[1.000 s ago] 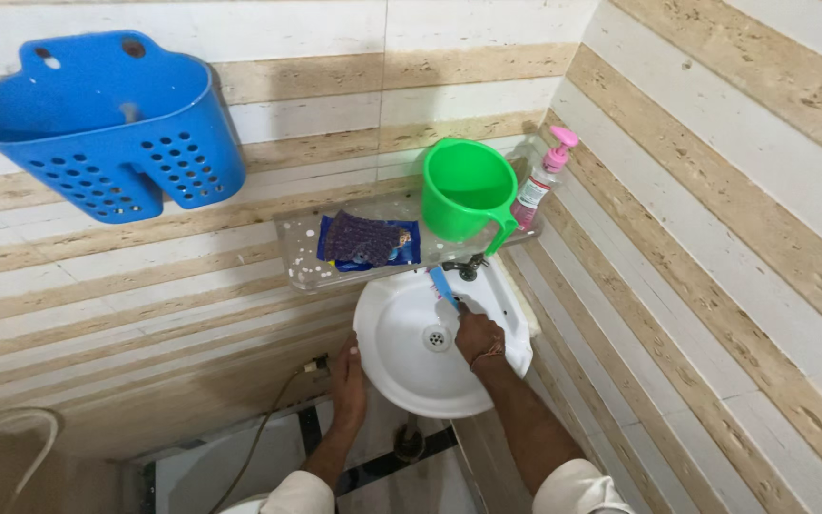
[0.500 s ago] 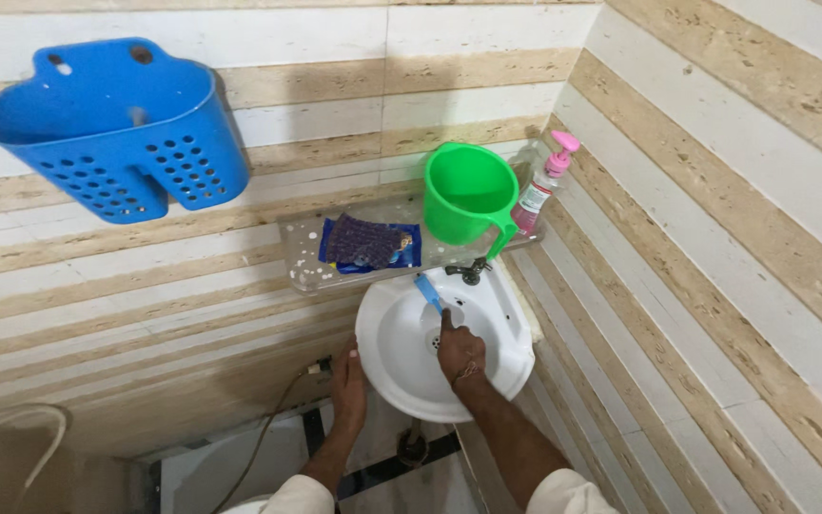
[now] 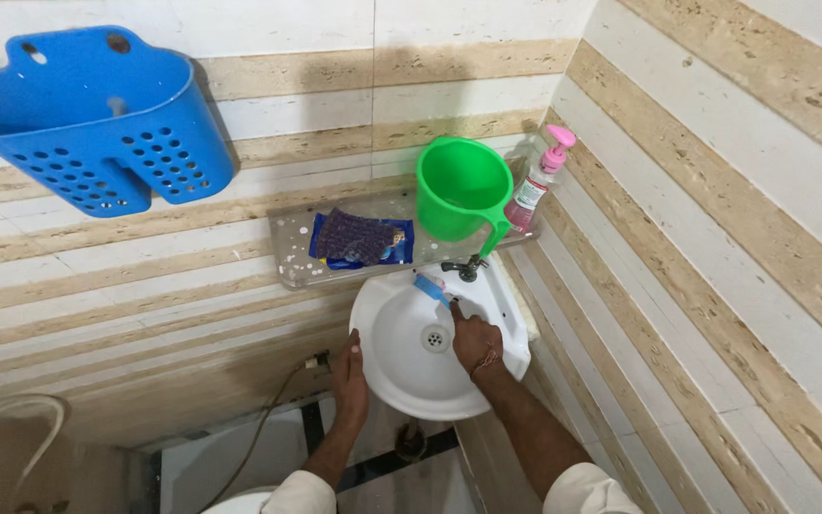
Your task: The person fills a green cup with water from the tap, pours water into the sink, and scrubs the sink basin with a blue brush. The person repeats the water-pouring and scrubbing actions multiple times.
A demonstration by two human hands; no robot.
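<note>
Your right hand has slid from the drain toward 2 o'clock in the sink, carrying the blue brush up under the tap.

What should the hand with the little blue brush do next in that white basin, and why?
Probably sweep the blue brush down toward the drain. The right hand holds it against the basin's back wall just under the tap, so the bowl below looks unscrubbed in this stroke. The left hand grips the front rim, which steadies the person.
</note>
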